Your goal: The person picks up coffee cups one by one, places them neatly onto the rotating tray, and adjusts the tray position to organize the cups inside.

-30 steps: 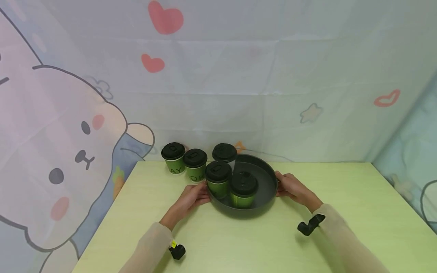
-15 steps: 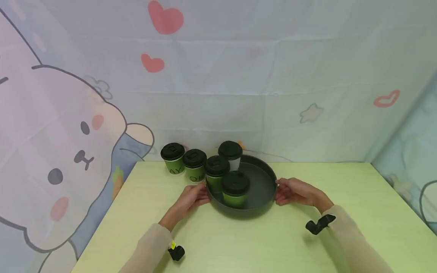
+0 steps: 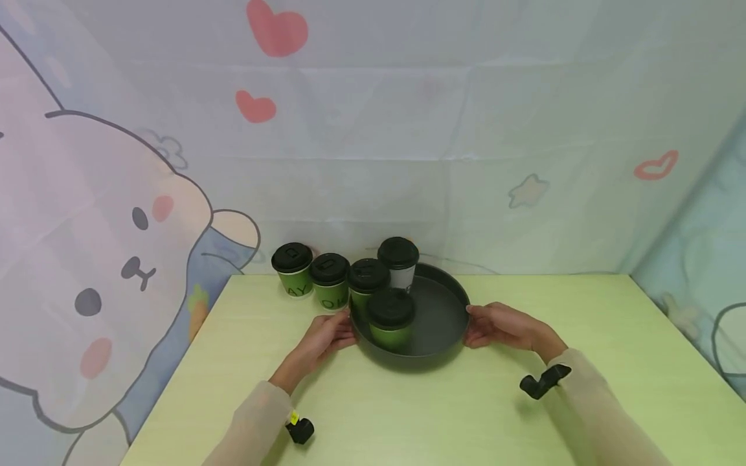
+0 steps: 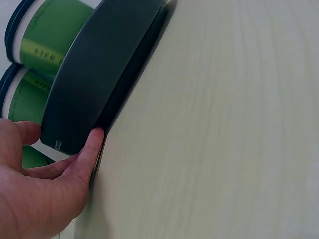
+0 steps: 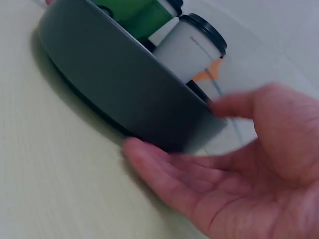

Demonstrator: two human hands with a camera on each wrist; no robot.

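Observation:
A round dark grey pan (image 3: 440, 320) sits between both hands, with three black-lidded paper cups in it. A green cup (image 3: 390, 336) stands at the front, another green cup (image 3: 359, 299) at the left and a white cup (image 3: 401, 278) at the back. My left hand (image 3: 323, 336) holds the pan's left side, thumb by the rim and fingers low on the wall (image 4: 89, 94). My right hand (image 3: 504, 327) spans the right side the same way. In the right wrist view its thumb (image 5: 234, 105) is at the rim and its fingers (image 5: 159, 172) reach the lower edge, blurred.
Two more green cups with black lids stand on the table left of the pan, one lettered AY (image 3: 294, 278) and one lettered OK (image 3: 330, 288). The pale wooden table (image 3: 419, 414) meets a printed cloth backdrop (image 3: 373, 116) behind the pan.
The pan has turned clockwise: the front green cup moved left, the left one moved back and the white one moved right. My right hand shifted outward, then back against the pan; my left stayed.

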